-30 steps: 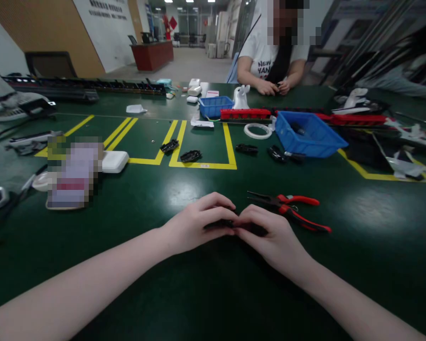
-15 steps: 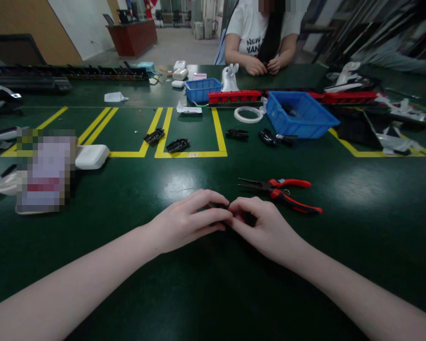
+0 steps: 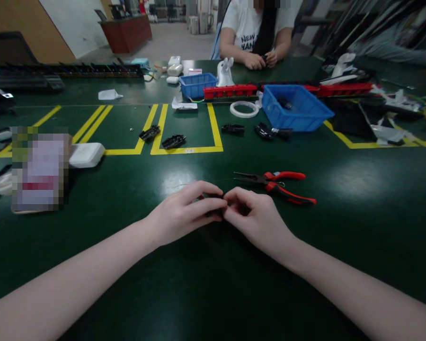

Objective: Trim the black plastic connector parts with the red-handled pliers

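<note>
My left hand (image 3: 186,210) and my right hand (image 3: 255,220) meet fingertip to fingertip on the green table (image 3: 128,246). Both are closed around a small black part (image 3: 216,204), of which only a sliver shows between the fingers. Red-handled needle-nose pliers (image 3: 275,184) lie just beyond my right hand, untouched. Several similar black parts (image 3: 173,140) rest farther off near the yellow floor-tape lines.
A large blue bin (image 3: 298,110) and a small blue bin (image 3: 197,85) stand at the back, with red strips (image 3: 230,91), a white ring (image 3: 244,109) and a white case (image 3: 86,154). Another person (image 3: 257,28) works across the table. Clutter fills the right edge.
The view has tilted downward, so everything has slid up the frame. My hands stay pressed together on the black part, with the fingers shifting slightly.
</note>
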Motion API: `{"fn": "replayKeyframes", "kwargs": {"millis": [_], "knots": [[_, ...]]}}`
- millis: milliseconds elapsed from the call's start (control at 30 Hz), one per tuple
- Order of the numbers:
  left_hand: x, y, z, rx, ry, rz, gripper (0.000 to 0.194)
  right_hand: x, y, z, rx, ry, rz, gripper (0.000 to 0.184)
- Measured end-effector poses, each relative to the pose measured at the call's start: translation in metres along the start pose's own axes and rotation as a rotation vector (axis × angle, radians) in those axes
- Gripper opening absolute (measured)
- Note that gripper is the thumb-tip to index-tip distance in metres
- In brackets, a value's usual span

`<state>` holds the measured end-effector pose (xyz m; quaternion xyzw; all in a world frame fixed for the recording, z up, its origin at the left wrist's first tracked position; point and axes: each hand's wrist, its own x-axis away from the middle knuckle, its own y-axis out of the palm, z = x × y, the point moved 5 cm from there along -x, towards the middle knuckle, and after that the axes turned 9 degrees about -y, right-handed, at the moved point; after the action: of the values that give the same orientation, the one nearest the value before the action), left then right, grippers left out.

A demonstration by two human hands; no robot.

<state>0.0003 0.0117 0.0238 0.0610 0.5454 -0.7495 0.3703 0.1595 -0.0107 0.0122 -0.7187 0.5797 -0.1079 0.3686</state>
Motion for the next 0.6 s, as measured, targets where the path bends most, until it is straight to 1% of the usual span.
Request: {"fn": "replayKeyframes", "kwargs": {"millis": [133, 200, 267, 333, 500, 567, 600], "knots": [[-0.001, 0.002, -0.004, 0.032, -0.054, -0.045, 0.024, 0.0, -0.007, -0.004, 0.159, -0.163, -0.012, 0.008], [-0.001, 0.002, -0.003, 0.034, -0.06, -0.06, 0.024, -0.001, -0.007, -0.004, 0.212, -0.206, -0.035, 0.008], [-0.001, 0.002, -0.003, 0.038, -0.06, -0.069, 0.025, -0.001, -0.007, -0.004, 0.226, -0.23, -0.044, 0.008], [-0.001, 0.002, -0.002, 0.042, -0.057, -0.076, 0.027, -0.001, -0.007, -0.005, 0.237, -0.239, -0.025, 0.008], [-0.002, 0.002, -0.003, 0.087, -0.08, -0.07, 0.027, -0.001, -0.011, -0.004, 0.214, -0.226, 0.016, 0.01], [-0.002, 0.004, -0.005, 0.103, -0.098, -0.104, 0.026, -0.001, -0.013, -0.004, 0.199, -0.252, 0.011, 0.01], [-0.002, 0.005, -0.006, 0.108, -0.109, -0.129, 0.025, -0.002, -0.013, -0.004, 0.199, -0.28, -0.011, 0.009]]}}
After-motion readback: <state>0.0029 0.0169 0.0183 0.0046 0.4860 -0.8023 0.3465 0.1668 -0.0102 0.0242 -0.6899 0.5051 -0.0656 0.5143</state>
